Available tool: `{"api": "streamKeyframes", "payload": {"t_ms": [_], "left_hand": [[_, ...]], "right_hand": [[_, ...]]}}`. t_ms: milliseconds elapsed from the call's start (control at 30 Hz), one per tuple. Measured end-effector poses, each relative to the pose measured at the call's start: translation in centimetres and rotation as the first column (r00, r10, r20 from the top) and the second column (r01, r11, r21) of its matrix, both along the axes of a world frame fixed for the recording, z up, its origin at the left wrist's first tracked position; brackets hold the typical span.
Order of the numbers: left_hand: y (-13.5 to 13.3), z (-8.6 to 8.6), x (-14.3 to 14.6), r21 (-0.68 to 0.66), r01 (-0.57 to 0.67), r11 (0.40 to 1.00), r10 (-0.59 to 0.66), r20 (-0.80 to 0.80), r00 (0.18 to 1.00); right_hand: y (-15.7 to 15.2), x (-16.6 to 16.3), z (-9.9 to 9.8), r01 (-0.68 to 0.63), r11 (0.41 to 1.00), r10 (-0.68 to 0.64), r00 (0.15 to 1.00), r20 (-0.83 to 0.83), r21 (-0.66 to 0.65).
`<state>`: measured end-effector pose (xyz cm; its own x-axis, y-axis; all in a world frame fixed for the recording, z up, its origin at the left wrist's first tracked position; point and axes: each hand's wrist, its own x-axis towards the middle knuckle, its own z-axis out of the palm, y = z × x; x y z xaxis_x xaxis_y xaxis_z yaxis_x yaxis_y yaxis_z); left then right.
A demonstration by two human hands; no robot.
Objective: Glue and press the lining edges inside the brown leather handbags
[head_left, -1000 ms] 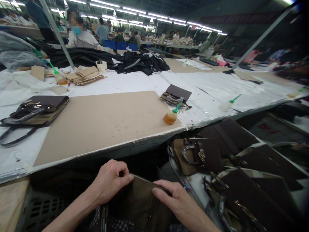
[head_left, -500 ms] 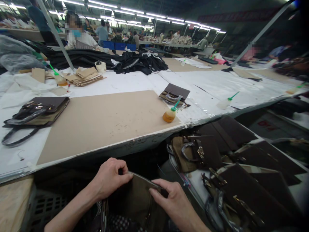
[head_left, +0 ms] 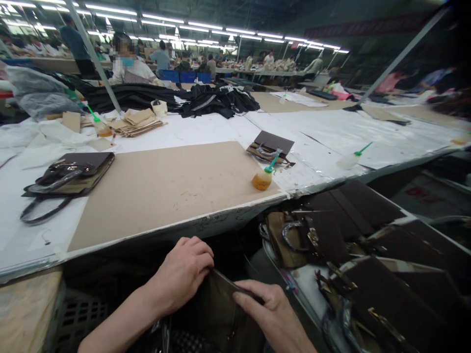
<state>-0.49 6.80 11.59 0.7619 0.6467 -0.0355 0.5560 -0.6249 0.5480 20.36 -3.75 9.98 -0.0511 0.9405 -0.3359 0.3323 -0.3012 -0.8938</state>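
A dark brown handbag (head_left: 217, 306) lies low in front of me, below the table's front edge. My left hand (head_left: 187, 267) is closed over the bag's upper edge, its fingers curled down and partly hidden. Farther right along the same edge, my right hand (head_left: 259, 304) pinches the rim between thumb and fingers. Part of the bag's lower body is in shadow. To the right of my hands, several similar dark bags (head_left: 390, 294) with wrapped handles are piled on a white surface.
On the table (head_left: 154, 196) rest a handbag (head_left: 79, 171) at left, a small bag (head_left: 270, 145) and a squeeze bottle of amber liquid (head_left: 262, 180). Black pieces (head_left: 221, 100) are heaped behind. A plastic crate (head_left: 81, 311) stands lower left. A co-worker (head_left: 130, 68) is across the table.
My left hand has shifted right along the bag's edge and turned, its fingers now over the rim. The right hand still pinches the edge. The view has swung slightly left.
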Motion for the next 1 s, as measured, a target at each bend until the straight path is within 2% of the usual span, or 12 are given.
{"api": "streamKeyframes", "payload": {"t_ms": [100, 200, 300, 433, 633, 767, 867, 1000], "left_hand": [[-0.8, 0.1, 0.8, 0.05, 0.017, 0.999, -0.016, -0.034, 0.999], [-1.5, -0.3, 1.4, -0.103, -0.024, 0.994, 0.026, 0.014, 1.0], [-1.6, -0.2, 1.8, -0.283, -0.063, 0.957, 0.089, 0.082, 0.993], [-1.5, 0.3, 1.8, -0.399, -0.055, 0.915, 0.095, 0.081, 0.992], [-1.2, -0.4, 2.1, -0.453, -0.057, 0.89, 0.109, 0.089, 0.99], [-1.0, -0.6, 2.1, -0.458, -0.075, 0.885, 0.13, 0.088, 0.988], [-1.0, -0.5, 2.0, -0.463, -0.076, 0.883, 0.129, 0.084, 0.988], [-1.0, -0.6, 2.0, -0.459, -0.068, 0.886, 0.118, 0.081, 0.99]], "right_hand": [[-0.1, -0.1, 0.0, 0.0, 1.0, 0.0, 1.0, -0.002, 0.016], [-0.3, -0.1, 0.0, -0.002, 1.0, 0.002, 1.0, 0.011, 0.027], [-0.4, -0.1, 0.0, 0.0, 1.0, 0.0, 1.0, 0.023, 0.027], [-0.5, -0.4, -0.3, -0.003, 0.999, 0.001, 0.999, 0.051, 0.04], [-0.3, 0.3, 0.0, -0.094, 0.995, 0.091, 0.985, 0.148, 0.014], [-0.4, 1.2, 1.2, -0.209, 0.976, 0.213, 0.975, 0.062, -0.056], [-0.4, 1.3, 1.8, -0.214, 0.975, 0.214, 0.977, -0.006, -0.058], [-0.7, 1.0, 1.8, -0.183, 0.982, 0.187, 0.98, 0.071, -0.052]]}}
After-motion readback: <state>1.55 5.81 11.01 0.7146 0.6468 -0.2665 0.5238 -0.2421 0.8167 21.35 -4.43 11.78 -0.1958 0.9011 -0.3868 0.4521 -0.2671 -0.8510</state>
